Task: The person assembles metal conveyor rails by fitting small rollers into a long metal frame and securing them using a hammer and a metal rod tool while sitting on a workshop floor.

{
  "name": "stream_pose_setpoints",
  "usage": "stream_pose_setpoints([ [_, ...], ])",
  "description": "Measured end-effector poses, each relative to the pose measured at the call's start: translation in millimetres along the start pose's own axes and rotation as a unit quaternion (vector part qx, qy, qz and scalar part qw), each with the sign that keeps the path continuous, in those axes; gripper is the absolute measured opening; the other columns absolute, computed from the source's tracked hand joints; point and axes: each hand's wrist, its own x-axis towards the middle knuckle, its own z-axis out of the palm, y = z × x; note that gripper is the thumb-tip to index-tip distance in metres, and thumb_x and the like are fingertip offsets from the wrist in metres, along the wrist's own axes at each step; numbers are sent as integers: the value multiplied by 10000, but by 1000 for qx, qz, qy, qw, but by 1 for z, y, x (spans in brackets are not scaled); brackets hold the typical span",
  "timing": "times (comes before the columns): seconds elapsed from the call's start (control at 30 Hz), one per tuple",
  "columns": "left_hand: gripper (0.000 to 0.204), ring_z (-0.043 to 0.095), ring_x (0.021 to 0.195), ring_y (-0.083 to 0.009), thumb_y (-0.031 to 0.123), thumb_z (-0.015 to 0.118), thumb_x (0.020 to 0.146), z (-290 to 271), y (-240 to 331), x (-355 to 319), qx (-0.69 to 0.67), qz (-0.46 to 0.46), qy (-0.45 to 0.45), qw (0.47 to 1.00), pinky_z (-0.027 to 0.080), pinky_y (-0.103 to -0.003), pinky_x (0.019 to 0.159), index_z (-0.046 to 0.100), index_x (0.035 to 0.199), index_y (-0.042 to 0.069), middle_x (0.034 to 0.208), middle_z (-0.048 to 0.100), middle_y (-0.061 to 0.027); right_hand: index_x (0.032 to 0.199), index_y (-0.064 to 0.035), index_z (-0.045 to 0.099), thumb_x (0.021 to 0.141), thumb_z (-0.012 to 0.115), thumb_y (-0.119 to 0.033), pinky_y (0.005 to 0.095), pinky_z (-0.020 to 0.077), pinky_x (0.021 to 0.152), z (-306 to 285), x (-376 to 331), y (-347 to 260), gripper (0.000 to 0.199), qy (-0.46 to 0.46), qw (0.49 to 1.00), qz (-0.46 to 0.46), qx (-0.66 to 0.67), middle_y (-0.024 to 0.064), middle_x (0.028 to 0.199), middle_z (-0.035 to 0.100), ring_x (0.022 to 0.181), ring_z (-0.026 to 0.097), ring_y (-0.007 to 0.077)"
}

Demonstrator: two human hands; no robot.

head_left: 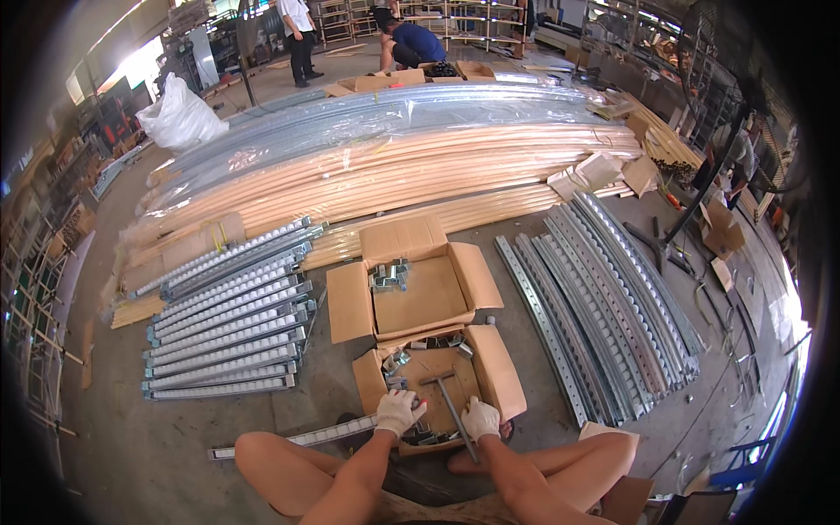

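Observation:
My left hand (400,413), in a pale work glove, is curled over the right end of a roller track (319,437). This narrow metal rail with white rollers lies across in front of my left leg. My right hand (480,419), also gloved, is closed beside the handle of a hammer (451,408); what its fingers hold is hidden. The hammer slants across the nearer open cardboard box (500,374), its head toward the far side. Metal brackets (396,360) lie inside that box, along its edges and near my left hand.
A second open box (400,237) with brackets (390,275) stands just beyond. Finished-looking roller tracks (229,327) are stacked left, metal rails (604,306) right. Long wrapped pipes (385,171) lie across behind. Farther back, one person (413,44) crouches and another (298,35) stands.

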Motion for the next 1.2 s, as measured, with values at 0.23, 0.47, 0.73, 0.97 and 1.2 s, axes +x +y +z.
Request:
stream_pose_setpoints([
  [0.23, 418, 674, 918, -327, 518, 689, 888, 11, -13, 7, 7, 27, -37, 999, 534, -467, 817, 748, 906, 105, 890, 727, -111, 1131, -25, 654, 924, 621, -285, 509, 568, 877, -2, 0, -1, 334, 13, 999, -9, 29, 214, 976, 760, 955, 740, 389],
  [0.47, 457, 683, 937, -378, 526, 630, 920, -27, -16, 61, 49, 18, -111, 992, 524, -506, 848, 749, 930, 85, 879, 726, -175, 1088, -31, 659, 926, 617, -283, 526, 569, 853, 2, 5, 6, 303, 34, 998, -23, 54, 218, 957, 756, 924, 736, 412],
  [0.73, 359, 681, 931, -419, 376, 615, 969, -87, -38, 41, 21, -26, 122, 992, 536, -523, 840, 716, 1107, 61, 1011, 731, -199, 1050, -16, 636, 950, 599, -248, 532, 580, 780, 19, 8, 9, 255, 107, 992, -66, 21, 239, 898, 736, 856, 736, 415],
  [0.97, 422, 679, 1067, -398, 419, 593, 977, -123, -89, -58, 56, -214, -25, 975, 516, -487, 951, 712, 1146, 51, 1099, 733, -203, 1069, -27, 651, 948, 600, -285, 514, 568, 864, 6, 11, 5, 289, 49, 995, -51, 63, 250, 960, 748, 920, 742, 403],
  [1.2, 468, 722, 1031, -393, 345, 682, 932, -89, -121, -100, -15, -339, -102, 935, 541, -480, 921, 703, 1188, -47, 1100, 744, -261, 979, 4, 746, 855, 632, -197, 505, 619, 722, -10, -9, 0, 263, 13, 996, -62, 59, 214, 904, 774, 845, 780, 366],
])
